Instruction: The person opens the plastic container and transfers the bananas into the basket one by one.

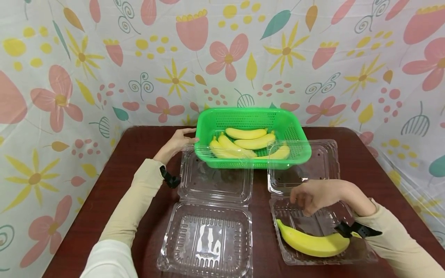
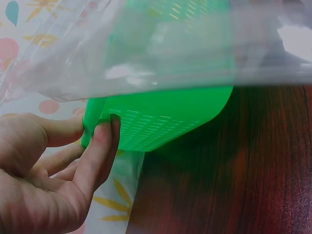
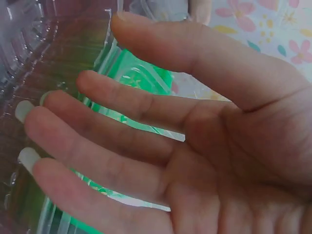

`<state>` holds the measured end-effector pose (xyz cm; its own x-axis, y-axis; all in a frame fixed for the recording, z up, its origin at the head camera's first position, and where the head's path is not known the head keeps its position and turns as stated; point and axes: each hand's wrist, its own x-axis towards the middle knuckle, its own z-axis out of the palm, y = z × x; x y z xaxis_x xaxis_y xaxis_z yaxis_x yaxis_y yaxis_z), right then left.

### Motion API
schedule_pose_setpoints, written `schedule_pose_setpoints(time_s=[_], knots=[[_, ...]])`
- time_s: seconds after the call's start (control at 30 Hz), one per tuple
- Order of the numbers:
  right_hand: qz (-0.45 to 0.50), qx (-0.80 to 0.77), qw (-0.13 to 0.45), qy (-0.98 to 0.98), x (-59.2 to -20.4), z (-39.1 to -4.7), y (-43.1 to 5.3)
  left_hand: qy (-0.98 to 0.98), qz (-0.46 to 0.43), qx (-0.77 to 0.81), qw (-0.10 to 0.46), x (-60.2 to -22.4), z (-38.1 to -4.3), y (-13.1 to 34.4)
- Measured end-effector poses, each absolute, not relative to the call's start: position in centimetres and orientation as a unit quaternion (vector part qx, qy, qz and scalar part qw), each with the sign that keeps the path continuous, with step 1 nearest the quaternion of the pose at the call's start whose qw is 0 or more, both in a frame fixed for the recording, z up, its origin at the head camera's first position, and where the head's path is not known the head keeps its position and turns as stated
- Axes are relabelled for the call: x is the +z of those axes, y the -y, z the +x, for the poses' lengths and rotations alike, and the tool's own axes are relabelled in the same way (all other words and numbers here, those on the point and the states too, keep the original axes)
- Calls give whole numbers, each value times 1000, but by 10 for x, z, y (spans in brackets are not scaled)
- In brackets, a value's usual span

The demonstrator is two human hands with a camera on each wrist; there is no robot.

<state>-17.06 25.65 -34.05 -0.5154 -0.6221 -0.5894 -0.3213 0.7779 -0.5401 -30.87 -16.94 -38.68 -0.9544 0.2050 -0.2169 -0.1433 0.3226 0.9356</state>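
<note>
At its left end, the green plastic basket (image 1: pixel 251 163) has its rim gripped by my left hand (image 1: pixel 178 142). In the left wrist view the rim sits between the thumb and fingers of that hand (image 2: pixel 53 180). Several yellow bananas (image 1: pixel 255 142) lie in the basket. My right hand (image 1: pixel 321 195) hovers over a clear plastic clamshell box (image 1: pixel 290 259), fingers relaxed, palm bare in the right wrist view. Inside this box, along the near side, rests one banana (image 1: pixel 313 242); the right wrist partly covers its right end.
A second clear clamshell box (image 1: pixel 208 235) stands unfolded on the left, holding nothing. The raised lids of both boxes overlap the basket's front edge. Everything stands on a dark reddish wooden table (image 1: pixel 139 216), with a flower-patterned curtain (image 1: pixel 222 58) behind it.
</note>
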Motion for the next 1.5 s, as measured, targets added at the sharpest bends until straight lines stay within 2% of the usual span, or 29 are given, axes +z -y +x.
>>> schedule_pose_setpoints(time_s=[0.5,1.03,1.5], knots=[[-304,-82,380,-870,-365,-152,-249,-804,26,576,148,-386,-308,169],[-286,-90,362,-883,-376,-137,-248,-801,12,579,150,-386,-308,168],[-279,-81,383,-877,-374,-124,-242,-799,13,582,151,-387,-308,168]])
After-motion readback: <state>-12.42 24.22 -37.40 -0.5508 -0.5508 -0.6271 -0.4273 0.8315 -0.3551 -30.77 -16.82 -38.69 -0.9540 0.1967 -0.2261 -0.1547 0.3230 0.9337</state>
